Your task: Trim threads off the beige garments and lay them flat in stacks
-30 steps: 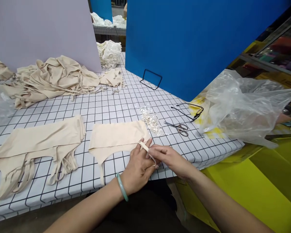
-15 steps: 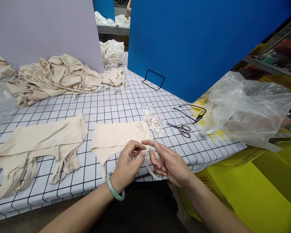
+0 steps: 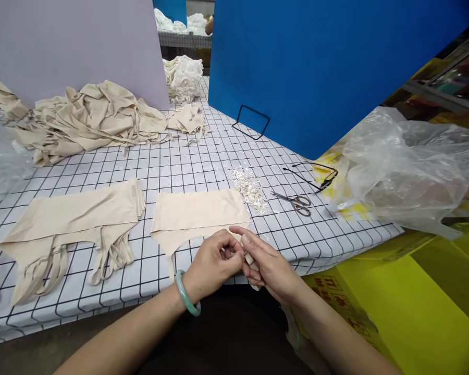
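A beige garment (image 3: 201, 208) with thin straps lies flat in front of me, its right strap running up into my hands. My left hand (image 3: 219, 260), with a jade-green bangle (image 3: 186, 297) at its wrist, is closed with thumb and fingertips pinched together. Against it, my right hand (image 3: 271, 265) is closed on the beige strap (image 3: 249, 259), a short piece of which shows between the fingers. What the left fingertips pinch is mostly hidden; they meet at the strap. To the left rests a neat stack of similar beige garments (image 3: 82, 208), straps toward me.
Small pale scraps (image 3: 252, 192), scissors (image 3: 295, 202) and black-framed glasses (image 3: 316, 177) lie beyond my hands. A heap of beige garments (image 3: 101, 117) sits at the back left. Blue (image 3: 297, 62) and lilac (image 3: 74, 47) boards stand upright. Clear plastic (image 3: 406, 166) hangs over the right edge above a yellow box (image 3: 422, 297).
My hands have come together, the left fingertips now meeting the right at the strap. The strap loop that hung below is now mostly hidden. The view has shifted slightly.
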{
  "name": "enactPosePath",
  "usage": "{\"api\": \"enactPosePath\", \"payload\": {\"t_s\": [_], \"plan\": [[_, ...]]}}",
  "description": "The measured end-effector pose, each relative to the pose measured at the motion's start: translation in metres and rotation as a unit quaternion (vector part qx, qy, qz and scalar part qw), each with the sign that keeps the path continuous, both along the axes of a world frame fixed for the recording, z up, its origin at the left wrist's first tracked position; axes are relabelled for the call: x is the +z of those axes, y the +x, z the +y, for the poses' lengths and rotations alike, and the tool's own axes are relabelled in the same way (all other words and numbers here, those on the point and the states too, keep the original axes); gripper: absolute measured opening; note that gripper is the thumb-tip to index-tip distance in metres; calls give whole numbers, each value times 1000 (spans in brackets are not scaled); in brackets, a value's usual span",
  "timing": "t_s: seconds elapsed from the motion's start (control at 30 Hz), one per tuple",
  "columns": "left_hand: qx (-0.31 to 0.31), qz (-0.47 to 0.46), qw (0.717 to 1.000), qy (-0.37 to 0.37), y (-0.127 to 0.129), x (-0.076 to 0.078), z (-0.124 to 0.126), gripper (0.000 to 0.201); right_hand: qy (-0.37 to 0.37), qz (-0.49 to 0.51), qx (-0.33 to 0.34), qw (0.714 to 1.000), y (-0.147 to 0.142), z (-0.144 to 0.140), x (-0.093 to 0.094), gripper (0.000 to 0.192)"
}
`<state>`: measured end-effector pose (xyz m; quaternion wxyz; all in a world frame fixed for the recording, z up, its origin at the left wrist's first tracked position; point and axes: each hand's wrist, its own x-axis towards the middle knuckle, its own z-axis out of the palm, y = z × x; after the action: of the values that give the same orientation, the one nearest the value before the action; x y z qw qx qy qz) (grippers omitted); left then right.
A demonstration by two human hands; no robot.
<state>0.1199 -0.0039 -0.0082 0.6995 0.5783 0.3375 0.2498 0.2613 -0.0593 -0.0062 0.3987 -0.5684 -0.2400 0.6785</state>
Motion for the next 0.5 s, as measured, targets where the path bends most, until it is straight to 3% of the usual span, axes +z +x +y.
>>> {"api": "enactPosePath", "payload": {"t_s": [0.13, 0.3, 0.5], "plan": [[7, 79, 992, 93, -1, -4, -1, 12, 4, -4, -20, 1000, -2, -3, -4, 68], [5, 77, 991, 113, -4, -6, 2, 15, 6, -24, 16, 1000, 1, -3, -5, 59], [22, 112, 982, 149, -10, -10, 6, 14, 118, -189, 62, 973, 5, -11, -8, 38]]}}
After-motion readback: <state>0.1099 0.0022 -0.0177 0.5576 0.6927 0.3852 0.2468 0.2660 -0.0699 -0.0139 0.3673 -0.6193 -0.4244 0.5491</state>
